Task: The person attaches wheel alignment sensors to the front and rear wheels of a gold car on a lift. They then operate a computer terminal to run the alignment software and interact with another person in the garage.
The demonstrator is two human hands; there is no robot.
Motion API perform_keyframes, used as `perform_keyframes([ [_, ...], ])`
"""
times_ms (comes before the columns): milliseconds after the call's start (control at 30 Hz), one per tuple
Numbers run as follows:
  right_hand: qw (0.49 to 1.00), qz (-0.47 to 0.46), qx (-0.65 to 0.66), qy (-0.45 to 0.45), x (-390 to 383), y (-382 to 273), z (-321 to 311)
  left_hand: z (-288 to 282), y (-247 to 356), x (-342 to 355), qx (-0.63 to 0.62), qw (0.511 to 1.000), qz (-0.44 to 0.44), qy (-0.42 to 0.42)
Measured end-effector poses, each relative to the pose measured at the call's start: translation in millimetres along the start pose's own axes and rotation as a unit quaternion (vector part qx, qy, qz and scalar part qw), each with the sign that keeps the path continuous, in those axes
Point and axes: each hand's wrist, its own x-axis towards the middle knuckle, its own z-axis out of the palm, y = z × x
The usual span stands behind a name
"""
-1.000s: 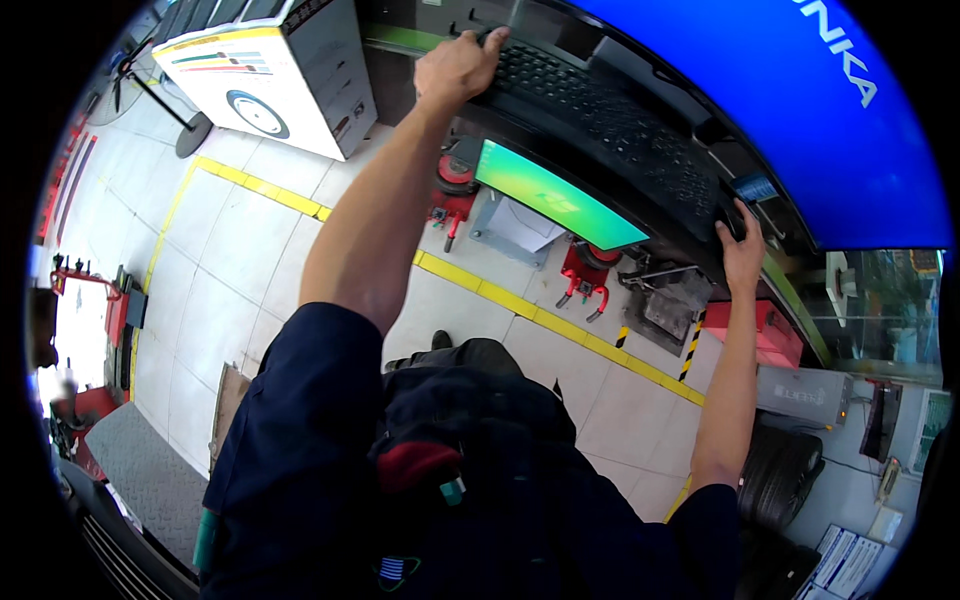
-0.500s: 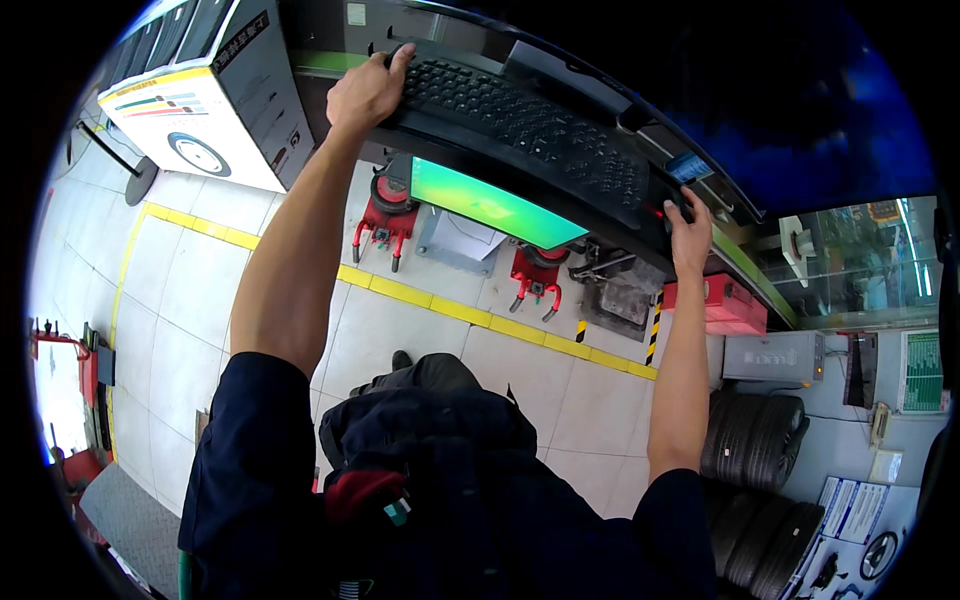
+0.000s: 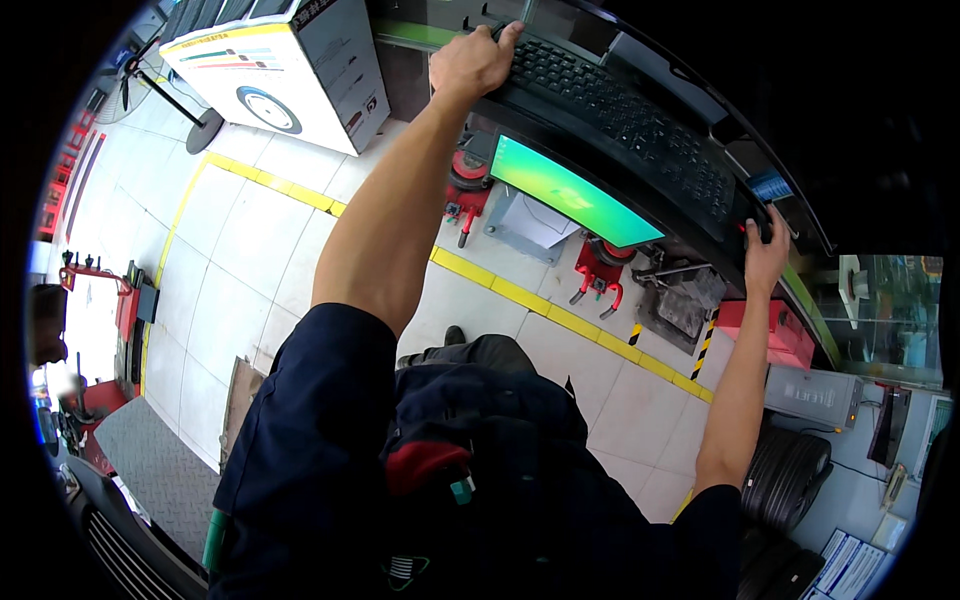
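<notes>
I hold a black tyre (image 3: 620, 120) up in front of me, its tread facing me and a green label (image 3: 570, 190) stuck across it. My left hand (image 3: 470, 65) grips the tyre's left end at the top of the view, with the arm stretched out. My right hand (image 3: 765, 255) clasps its right end at the lower edge. My dark work clothes fill the lower middle of the view.
A white cabinet machine (image 3: 290, 50) stands at the upper left on the tiled floor. A yellow floor line (image 3: 500, 290) runs past red stands (image 3: 600, 275). Black tyres are stacked (image 3: 790, 480) at the lower right. A grey metal ramp plate (image 3: 140, 460) lies at the lower left.
Both hands keep their hold on the tyre. The view has swung, so the blue panel at the upper right is gone and the tyre sits slightly farther right than half a second ago.
</notes>
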Motion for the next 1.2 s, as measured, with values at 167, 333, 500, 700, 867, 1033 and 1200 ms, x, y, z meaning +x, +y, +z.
perform_keyframes([
  [167,0.995,-0.029,-0.014,-0.096,0,-7,-1,3,-2,0,-0.004,1.000,0.005,0.007],
  [333,0.994,-0.050,0.022,-0.094,2,-1,0,3,-2,1,-0.007,1.000,0.006,0.017],
  [500,0.994,-0.045,0.002,-0.105,3,1,2,1,-1,2,-0.003,1.000,0.002,0.004],
  [700,0.994,-0.034,0.008,-0.103,1,-7,-1,2,-1,1,-0.016,1.000,0.002,0.007],
  [867,0.994,-0.028,0.009,-0.102,1,-10,-2,4,-3,0,-0.019,1.000,0.006,0.020],
  [1033,0.993,-0.040,0.009,-0.109,1,-6,-2,2,-2,0,-0.015,1.000,0.005,0.018],
  [1200,0.996,-0.040,-0.007,-0.085,2,-4,-1,-1,-1,-1,-0.010,1.000,0.003,0.014],
])
